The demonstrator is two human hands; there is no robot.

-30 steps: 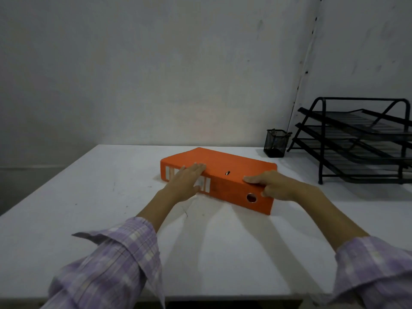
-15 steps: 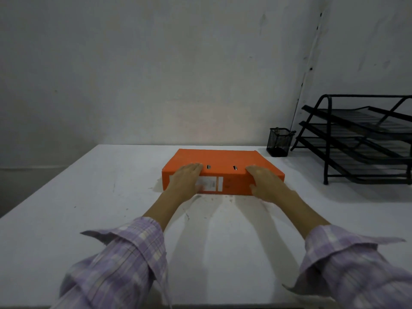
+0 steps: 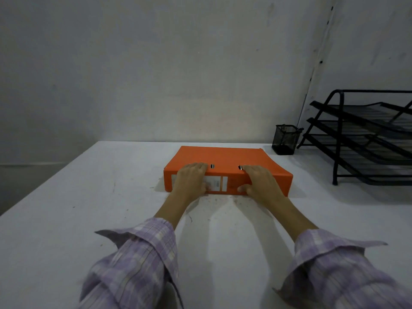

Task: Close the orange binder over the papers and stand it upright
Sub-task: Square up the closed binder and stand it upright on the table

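The orange binder (image 3: 225, 156) lies flat and closed on the white table (image 3: 89, 208), its spine with a white label facing me. No papers show. My left hand (image 3: 191, 179) grips the spine's left part, fingers over the top edge and thumb on the spine face. My right hand (image 3: 259, 182) grips the spine's right part the same way. Two small metal slots on the cover sit between my fingertips.
A black mesh pen cup (image 3: 285, 139) stands at the back right near the wall. A black three-tier wire paper tray (image 3: 365, 139) fills the right side of the table. The wall rises just behind the binder.
The binder has turned from a slanted position until its spine faces me squarely. Both hands have shifted onto the spine and now clasp it with thumbs below.
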